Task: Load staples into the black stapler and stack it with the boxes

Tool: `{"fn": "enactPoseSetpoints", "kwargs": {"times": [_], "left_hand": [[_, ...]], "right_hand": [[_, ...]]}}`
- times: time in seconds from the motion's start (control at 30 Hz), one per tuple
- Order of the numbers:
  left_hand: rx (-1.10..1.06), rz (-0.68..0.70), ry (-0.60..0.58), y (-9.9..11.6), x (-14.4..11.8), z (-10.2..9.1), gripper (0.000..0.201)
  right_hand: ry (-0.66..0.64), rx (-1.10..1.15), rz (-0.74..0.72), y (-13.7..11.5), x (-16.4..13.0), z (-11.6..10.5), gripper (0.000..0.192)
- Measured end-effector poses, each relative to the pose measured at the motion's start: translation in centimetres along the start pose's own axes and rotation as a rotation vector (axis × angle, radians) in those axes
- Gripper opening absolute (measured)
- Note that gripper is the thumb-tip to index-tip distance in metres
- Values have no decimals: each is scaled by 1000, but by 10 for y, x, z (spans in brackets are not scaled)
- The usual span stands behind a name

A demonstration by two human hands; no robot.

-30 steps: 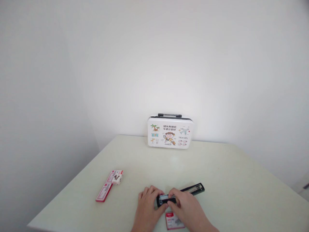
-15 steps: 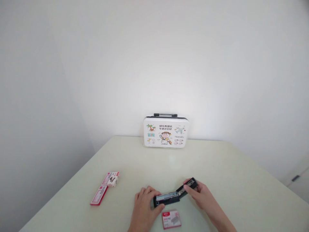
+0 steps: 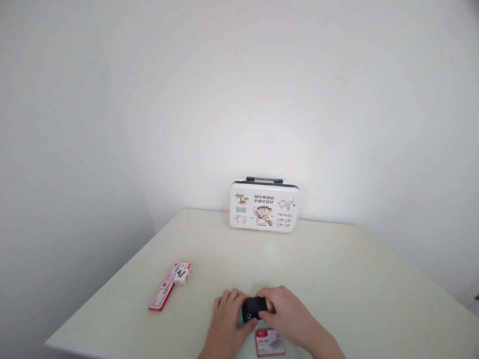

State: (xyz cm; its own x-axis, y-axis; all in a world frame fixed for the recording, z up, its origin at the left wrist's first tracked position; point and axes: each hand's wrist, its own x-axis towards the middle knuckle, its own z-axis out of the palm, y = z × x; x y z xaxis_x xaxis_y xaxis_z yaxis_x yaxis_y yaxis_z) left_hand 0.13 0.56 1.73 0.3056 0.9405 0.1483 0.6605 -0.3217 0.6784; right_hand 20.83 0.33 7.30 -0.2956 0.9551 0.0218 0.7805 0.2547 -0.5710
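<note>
A black stapler [image 3: 254, 308] lies folded up on the table, its metal inside no longer showing. My left hand [image 3: 228, 323] is closed around its left end, fingers behind and thumb in front. From the right, my right hand [image 3: 285, 313] grips the other end between thumb and fingers, hiding much of that side. Just in front of the stapler sits a small red and white staple box [image 3: 270, 342], touched by neither hand as far as I can see.
Two flat pink and white boxes [image 3: 161, 296] lie end to end on the left of the table, with a small white box [image 3: 182, 274] against them. A white cartoon case [image 3: 265, 207] with a black handle leans against the wall at the back.
The stapler has been folded shut; before, its top was swung out to the right in my right hand. That hand has moved left, close to my left hand. The view has shifted slightly.
</note>
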Motion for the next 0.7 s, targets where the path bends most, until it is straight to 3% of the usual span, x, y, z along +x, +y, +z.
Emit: {"fn": "enactPoseSetpoints", "kwargs": {"times": [0.07,0.13,0.23,0.33,0.4,0.47,0.57,0.7], "left_hand": [[-61,4,8,0,-4,-5,42],[-82,62,-57,7,-7,-4,55],[-50,258,-333,26,-7,7,58],[14,272,-492,33,-9,9,50],[81,179,-438,25,-12,-4,59],[126,62,-313,12,-17,-22,72],[143,-31,-205,-1,-20,-39,77],[151,20,-217,9,-13,-21,77]], "right_hand": [[12,10,41,6,-3,-7,17],[78,4,113,15,-4,-12,11],[139,100,168,35,-6,-10,12],[176,276,180,58,-14,0,32],[214,378,222,71,-25,10,51],[240,484,273,79,-38,21,67],[220,635,308,74,-52,38,85],[166,685,291,48,-49,56,88]]}}
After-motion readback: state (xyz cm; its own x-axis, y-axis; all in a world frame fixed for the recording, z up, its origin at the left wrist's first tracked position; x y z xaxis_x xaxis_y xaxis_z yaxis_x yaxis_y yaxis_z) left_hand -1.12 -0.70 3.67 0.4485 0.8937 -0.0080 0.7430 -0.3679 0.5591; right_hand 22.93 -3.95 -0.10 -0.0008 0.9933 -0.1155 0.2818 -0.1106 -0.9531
